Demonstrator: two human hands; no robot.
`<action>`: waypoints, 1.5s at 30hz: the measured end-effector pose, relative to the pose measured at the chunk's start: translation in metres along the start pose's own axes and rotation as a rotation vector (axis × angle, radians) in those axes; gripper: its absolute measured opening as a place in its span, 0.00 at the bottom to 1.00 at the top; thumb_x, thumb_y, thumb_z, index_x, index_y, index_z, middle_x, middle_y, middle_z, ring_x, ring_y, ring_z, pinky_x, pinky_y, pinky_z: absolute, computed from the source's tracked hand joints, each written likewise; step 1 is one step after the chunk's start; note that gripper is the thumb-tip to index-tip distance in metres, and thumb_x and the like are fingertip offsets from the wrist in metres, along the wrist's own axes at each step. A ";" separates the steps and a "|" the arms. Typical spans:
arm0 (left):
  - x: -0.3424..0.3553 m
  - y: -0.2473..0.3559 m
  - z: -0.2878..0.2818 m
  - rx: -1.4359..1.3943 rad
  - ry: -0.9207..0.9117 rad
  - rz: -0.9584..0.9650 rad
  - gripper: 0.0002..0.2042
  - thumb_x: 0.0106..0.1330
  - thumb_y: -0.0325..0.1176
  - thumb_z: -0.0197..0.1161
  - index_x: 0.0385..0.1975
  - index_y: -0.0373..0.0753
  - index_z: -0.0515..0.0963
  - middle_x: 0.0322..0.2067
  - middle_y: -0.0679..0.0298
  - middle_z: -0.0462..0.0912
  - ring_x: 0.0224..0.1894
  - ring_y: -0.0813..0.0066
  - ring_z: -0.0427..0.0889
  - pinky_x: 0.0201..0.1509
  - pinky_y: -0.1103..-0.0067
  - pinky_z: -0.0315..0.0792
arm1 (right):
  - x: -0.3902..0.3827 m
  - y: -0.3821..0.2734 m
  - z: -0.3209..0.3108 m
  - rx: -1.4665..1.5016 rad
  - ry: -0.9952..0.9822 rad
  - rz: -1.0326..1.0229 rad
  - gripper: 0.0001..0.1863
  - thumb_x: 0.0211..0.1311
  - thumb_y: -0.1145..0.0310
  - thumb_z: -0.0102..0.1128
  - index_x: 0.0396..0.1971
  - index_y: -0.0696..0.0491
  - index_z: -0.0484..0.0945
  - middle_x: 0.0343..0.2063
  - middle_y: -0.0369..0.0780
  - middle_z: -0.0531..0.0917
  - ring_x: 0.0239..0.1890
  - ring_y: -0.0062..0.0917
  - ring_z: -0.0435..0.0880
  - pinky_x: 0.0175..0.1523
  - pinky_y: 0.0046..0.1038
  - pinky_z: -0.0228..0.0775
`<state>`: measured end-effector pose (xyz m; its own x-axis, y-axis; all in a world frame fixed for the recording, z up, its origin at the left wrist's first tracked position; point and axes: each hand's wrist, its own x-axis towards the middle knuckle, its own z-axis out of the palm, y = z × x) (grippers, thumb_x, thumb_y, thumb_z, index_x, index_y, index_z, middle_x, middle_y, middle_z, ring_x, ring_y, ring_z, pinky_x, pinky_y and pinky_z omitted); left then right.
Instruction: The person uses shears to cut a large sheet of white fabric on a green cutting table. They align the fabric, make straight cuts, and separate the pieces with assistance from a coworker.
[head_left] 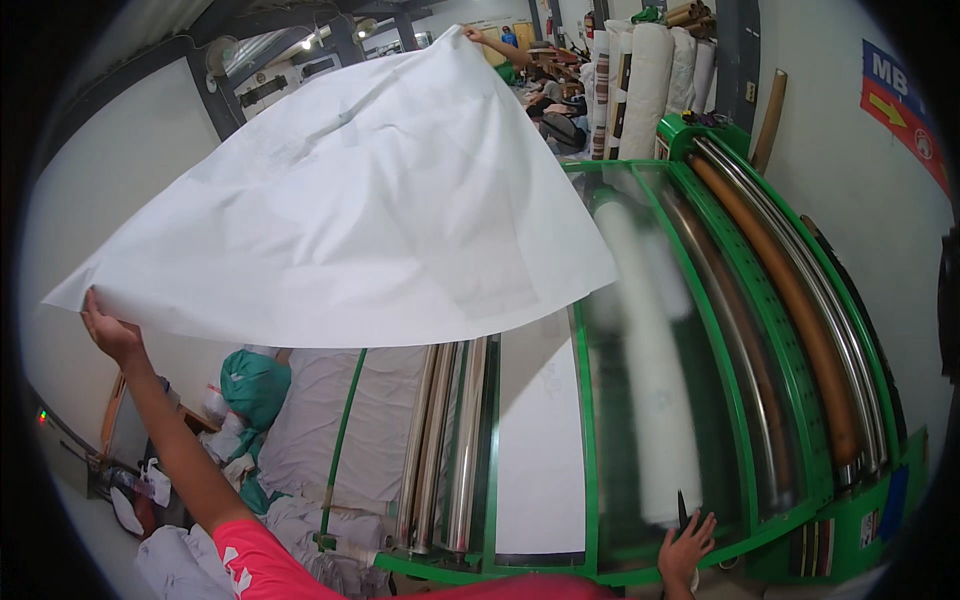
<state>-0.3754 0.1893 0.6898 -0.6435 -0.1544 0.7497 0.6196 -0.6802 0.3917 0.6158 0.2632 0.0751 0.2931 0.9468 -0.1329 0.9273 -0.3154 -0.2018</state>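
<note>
A large white sheet (pixel 370 200) is stretched in the air over the left part of a green-framed roller machine (pixel 590 460). My left hand (pixel 112 330) is closed on its near left corner, with the arm reaching out. At the far top corner, another person's hand (pixel 480 38) holds the same sheet. Low on the right, my right hand (pixel 685 552) is at the machine's near edge, with a dark pointed tool (pixel 682 510) sticking up from it; its exact kind is unclear. Just beyond lies a thick white roll (pixel 650 380) under a clear cover.
Metal rollers (pixel 465 450) and a brown roller (pixel 780 290) run lengthwise along the machine. A white strip (pixel 540 450) lies between the rollers and the roll. Fabric rolls (pixel 648 75) stand at the back. Teal bundles (pixel 255 385) and grey cloth (pixel 330 430) lie at left.
</note>
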 end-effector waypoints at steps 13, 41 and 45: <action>-0.014 0.160 -0.006 -0.008 -0.022 0.084 0.15 0.82 0.29 0.63 0.61 0.27 0.77 0.62 0.47 0.83 0.64 0.53 0.85 0.70 0.58 0.84 | -0.005 0.009 0.004 -0.015 0.059 -0.021 0.40 0.79 0.51 0.58 0.82 0.59 0.62 0.86 0.56 0.51 0.88 0.49 0.48 0.82 0.59 0.47; -0.050 0.160 -0.020 0.026 0.114 -0.088 0.19 0.82 0.29 0.63 0.63 0.23 0.70 0.62 0.44 0.78 0.68 0.47 0.80 0.73 0.53 0.85 | -0.007 0.015 0.017 0.001 0.142 -0.037 0.39 0.80 0.51 0.60 0.81 0.57 0.65 0.86 0.54 0.53 0.88 0.47 0.48 0.82 0.59 0.47; -0.048 0.156 -0.028 0.012 0.142 -0.119 0.18 0.81 0.31 0.66 0.64 0.30 0.75 0.62 0.51 0.80 0.68 0.53 0.80 0.70 0.58 0.84 | -0.007 0.013 0.017 -0.013 0.122 -0.034 0.40 0.79 0.49 0.58 0.82 0.56 0.64 0.86 0.54 0.54 0.88 0.47 0.50 0.83 0.59 0.48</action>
<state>-0.2603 0.0706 0.7001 -0.7692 -0.1736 0.6150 0.5401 -0.6910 0.4805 0.6220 0.2519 0.0572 0.2874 0.9578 -0.0069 0.9397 -0.2833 -0.1916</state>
